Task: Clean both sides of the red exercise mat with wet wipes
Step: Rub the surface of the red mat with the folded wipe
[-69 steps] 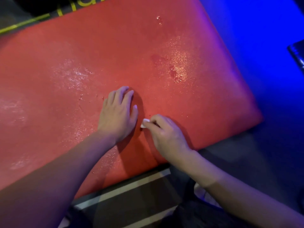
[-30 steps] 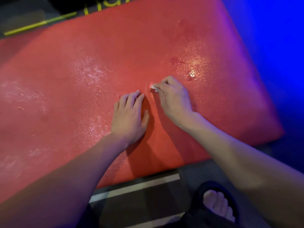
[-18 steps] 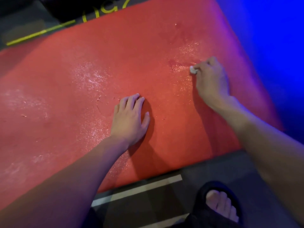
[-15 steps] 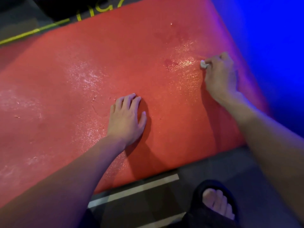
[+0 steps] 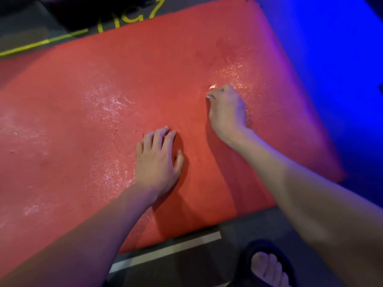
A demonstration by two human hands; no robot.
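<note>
Red exercise mat (image 5: 145, 83), flat rectangular pad with a grainy surface, lies on the floor and fills most of the head view, its near edge running diagonally from lower left up to a corner at right. Surface shows glistening wet patches: one left of centre, one toward the far right, a fainter one along the left side; small scuffs and specks sit just left of the left hand. Small white wet wipe (image 5: 209, 97), bunched, only a sliver visible, is pinched in the curled fingers of the right hand (image 5: 228, 112), knuckles up, pressed down on the mat at the edge of the right-hand wet patch. The hand hides most of the wipe. Left hand (image 5: 158, 162) rests palm down on the mat near its middle, fingers straight and slightly spread, holding nothing; it is near the right hand but apart from it. Both bare forearms reach in from the bottom and cast shadows on the mat's near part. Beyond the near edge: dark grey floor (image 5: 238, 245) with a pale stripe (image 5: 165, 250). Bottom right, a foot in a black open-toed slipper (image 5: 267, 266) on that floor. Far edge: yellow line and yellow characters (image 5: 132, 19) on dark ground. Right side washed in strong blue light (image 5: 331, 59).
</note>
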